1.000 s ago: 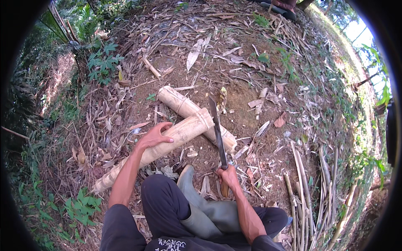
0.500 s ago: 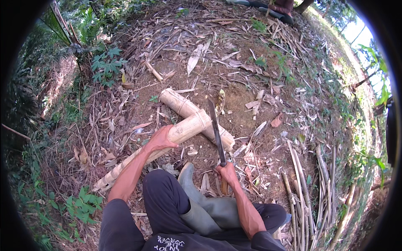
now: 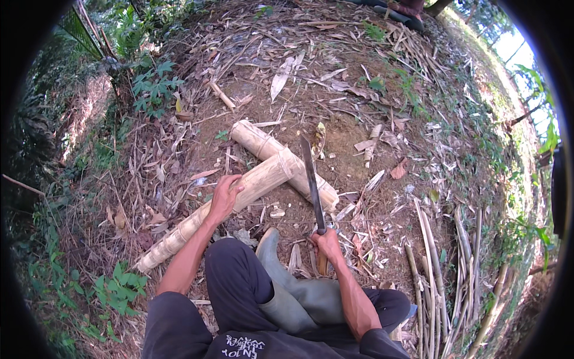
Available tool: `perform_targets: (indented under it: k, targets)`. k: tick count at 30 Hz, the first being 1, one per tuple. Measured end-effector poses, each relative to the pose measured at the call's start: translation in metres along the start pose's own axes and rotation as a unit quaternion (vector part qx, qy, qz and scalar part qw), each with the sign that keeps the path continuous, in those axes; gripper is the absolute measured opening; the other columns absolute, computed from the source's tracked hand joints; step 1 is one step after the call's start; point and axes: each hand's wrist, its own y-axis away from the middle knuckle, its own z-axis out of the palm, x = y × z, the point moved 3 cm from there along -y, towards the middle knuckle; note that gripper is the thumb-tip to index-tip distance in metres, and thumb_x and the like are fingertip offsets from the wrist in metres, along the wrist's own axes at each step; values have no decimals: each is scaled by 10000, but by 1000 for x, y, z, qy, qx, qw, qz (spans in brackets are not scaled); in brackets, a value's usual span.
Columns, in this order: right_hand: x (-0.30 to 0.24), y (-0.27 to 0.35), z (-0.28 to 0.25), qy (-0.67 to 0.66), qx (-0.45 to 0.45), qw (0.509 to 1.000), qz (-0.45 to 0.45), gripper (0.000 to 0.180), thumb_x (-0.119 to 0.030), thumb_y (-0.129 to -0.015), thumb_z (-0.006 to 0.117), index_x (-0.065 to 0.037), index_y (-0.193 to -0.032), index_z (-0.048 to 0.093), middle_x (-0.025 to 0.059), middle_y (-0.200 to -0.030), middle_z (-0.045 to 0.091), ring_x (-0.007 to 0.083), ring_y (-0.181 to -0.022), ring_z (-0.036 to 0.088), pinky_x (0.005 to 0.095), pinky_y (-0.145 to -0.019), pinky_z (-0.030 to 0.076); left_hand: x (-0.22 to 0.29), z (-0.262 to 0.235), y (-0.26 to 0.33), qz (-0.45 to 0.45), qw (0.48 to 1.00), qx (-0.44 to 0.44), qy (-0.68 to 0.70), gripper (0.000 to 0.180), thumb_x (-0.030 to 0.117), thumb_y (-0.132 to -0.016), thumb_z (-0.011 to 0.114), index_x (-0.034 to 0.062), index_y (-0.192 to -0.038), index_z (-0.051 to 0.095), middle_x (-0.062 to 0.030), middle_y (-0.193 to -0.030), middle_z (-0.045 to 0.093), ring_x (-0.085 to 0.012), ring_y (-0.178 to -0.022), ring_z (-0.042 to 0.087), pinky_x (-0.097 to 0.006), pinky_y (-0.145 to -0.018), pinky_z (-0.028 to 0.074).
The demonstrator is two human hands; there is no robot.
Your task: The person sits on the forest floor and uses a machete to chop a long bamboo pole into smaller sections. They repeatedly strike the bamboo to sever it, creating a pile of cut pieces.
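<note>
A long bamboo pole [image 3: 173,242] slants up from the lower left. Its cut end lies across a shorter, thicker bamboo piece [image 3: 257,141] on the ground. My left hand [image 3: 225,197] holds the long pole around its middle, thumb and fingers curled loosely at its far side. In my right hand [image 3: 326,242] is a machete [image 3: 312,185], gripped by its wooden handle. The dark blade points up and away from me, just right of the pole's end and over the shorter piece.
My green rubber boots [image 3: 311,302] are close below the bamboo. Thin sticks [image 3: 433,281] lie bundled at the right. Dry leaves and chips cover the soil, with a leafy plant [image 3: 156,90] at the far left. Another person's boot [image 3: 402,18] shows at the far edge.
My left hand has shifted from over the top of the long pole to its far side, its grip looser. The pole looks turned a little. The machete has barely moved.
</note>
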Motion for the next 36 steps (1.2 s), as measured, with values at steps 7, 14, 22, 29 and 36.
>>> perform_targets:
  k: [7,14,22,29,36]
  targets:
    - [5,7,9,17,-5,1000,12,161,-79,-838,620,17,-712,593,62,-545,561,153,-416,530,311,-403,438,38,-1,24,187,940,68,-278,884,427,-699,817,26,-1385,429,-185,-1191,547,-361,-1072,564,-460,-904,452]
    - [4,15,6,21,10,1000,-8,156,-80,-836,623,25,-722,602,65,-542,563,159,-413,533,315,-399,435,35,-3,15,76,956,-32,-281,1015,416,-633,862,11,-1416,359,-181,-1169,511,-358,-1056,551,-476,-905,438]
    - [4,8,2,46,24,999,-16,153,-84,-825,629,33,-729,608,71,-565,580,156,-429,547,320,-406,430,41,17,39,151,947,40,-280,864,301,-742,784,-9,-1425,354,-208,-1219,455,-388,-1163,459,-464,-1014,365]
    - [4,-1,-1,54,50,997,-16,145,-93,-828,633,25,-754,594,64,-562,569,153,-439,539,321,-420,422,26,12,9,31,976,-177,-119,1007,357,-654,863,-18,-1433,346,-223,-1267,423,-389,-1231,421,-449,-1071,350]
    - [-8,3,1,65,43,996,-35,125,-95,-797,607,14,-754,566,64,-585,569,155,-442,529,326,-424,419,14,2,-19,21,959,-278,-42,1085,409,-562,908,-23,-1404,379,-224,-1189,541,-397,-1146,529,-440,-1025,414]
